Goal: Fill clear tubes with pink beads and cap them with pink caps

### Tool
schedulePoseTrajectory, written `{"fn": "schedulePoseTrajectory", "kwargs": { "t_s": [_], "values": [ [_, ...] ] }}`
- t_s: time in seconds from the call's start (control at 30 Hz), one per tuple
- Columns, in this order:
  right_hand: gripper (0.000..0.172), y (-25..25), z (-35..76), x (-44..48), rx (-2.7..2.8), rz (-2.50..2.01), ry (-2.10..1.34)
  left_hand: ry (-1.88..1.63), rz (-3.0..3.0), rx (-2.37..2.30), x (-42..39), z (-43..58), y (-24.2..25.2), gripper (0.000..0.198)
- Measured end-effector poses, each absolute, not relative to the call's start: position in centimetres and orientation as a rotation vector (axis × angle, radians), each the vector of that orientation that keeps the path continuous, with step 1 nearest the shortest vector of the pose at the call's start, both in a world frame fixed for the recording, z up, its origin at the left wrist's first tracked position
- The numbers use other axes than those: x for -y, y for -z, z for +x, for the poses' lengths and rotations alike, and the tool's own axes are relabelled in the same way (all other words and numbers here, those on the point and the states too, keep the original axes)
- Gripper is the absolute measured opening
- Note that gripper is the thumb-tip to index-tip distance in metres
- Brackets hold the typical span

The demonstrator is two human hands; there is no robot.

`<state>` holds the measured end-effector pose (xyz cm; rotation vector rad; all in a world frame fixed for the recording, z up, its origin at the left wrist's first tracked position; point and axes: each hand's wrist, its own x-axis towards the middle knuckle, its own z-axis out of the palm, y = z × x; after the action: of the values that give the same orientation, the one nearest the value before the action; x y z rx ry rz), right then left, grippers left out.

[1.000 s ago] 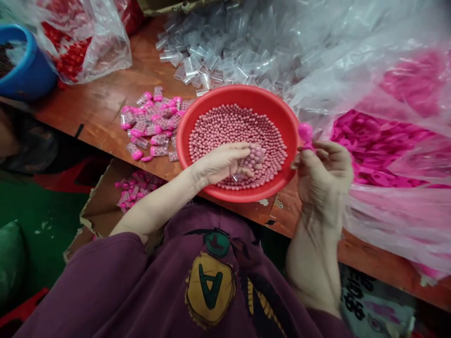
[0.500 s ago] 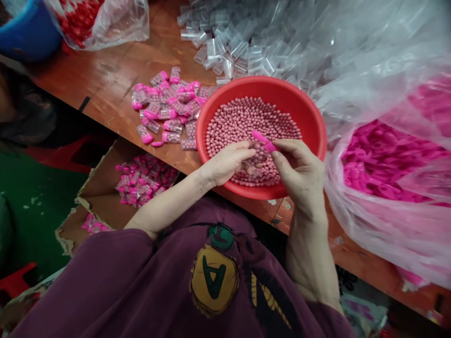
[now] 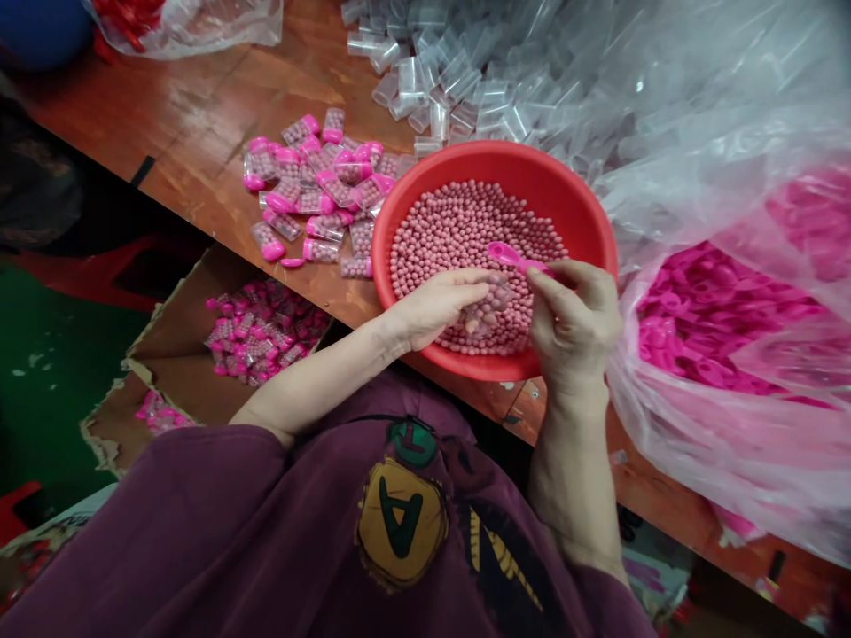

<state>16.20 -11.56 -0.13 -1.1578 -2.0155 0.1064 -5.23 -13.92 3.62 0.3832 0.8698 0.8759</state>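
Observation:
My left hand (image 3: 439, 306) is closed around a small clear plastic tube (image 3: 488, 301) with pink beads in it, over the near side of a red basin (image 3: 598, 226). Loose pink beads (image 3: 458, 221) cover the basin's floor. Between the thumb and fingers of my right hand (image 3: 575, 310) is a small pink plastic spoon (image 3: 506, 254), its rounded end pointing left above the beads. The spoon is apart from the tube, just to its upper right. Part of the tube is hidden by my left fingers.
Filled tubes with pink caps (image 3: 319, 190) lie left of the basin, and more fill a cardboard box (image 3: 166, 341) below the table edge. Empty clear tubes (image 3: 439, 115) are heaped behind. A plastic bag (image 3: 665, 416) of pink pieces (image 3: 698, 310) stands at the right.
My right hand has shifted slightly right and down, drawing the pink spoon away from the tube and turning its rounded end leftward. My left hand keeps holding the tube in nearly the same place.

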Motion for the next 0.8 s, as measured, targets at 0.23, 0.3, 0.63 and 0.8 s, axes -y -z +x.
{"fn": "schedulePoseTrajectory", "kwargs": {
  "t_s": [0.23,0.3,0.63,0.8],
  "values": [
    [0.014,-0.8,14.6,12.0,1.715,-1.183,-0.569,-0.86,0.404,-0.791,13.5,-5.4,-2.7,0.045],
    [0.015,-1.5,14.1,12.2,1.726,-1.199,-0.645,-0.883,0.433,-0.781,13.6,-5.3,-2.3,0.038],
    [0.013,-2.4,13.4,12.7,1.774,-1.104,-0.622,-0.958,0.505,-0.802,14.0,-5.5,-1.6,0.013],
    [0.012,-2.7,13.5,13.1,1.94,-1.11,-0.528,-0.999,0.593,-0.907,14.5,-4.9,-1.9,0.012]
  ]
}}
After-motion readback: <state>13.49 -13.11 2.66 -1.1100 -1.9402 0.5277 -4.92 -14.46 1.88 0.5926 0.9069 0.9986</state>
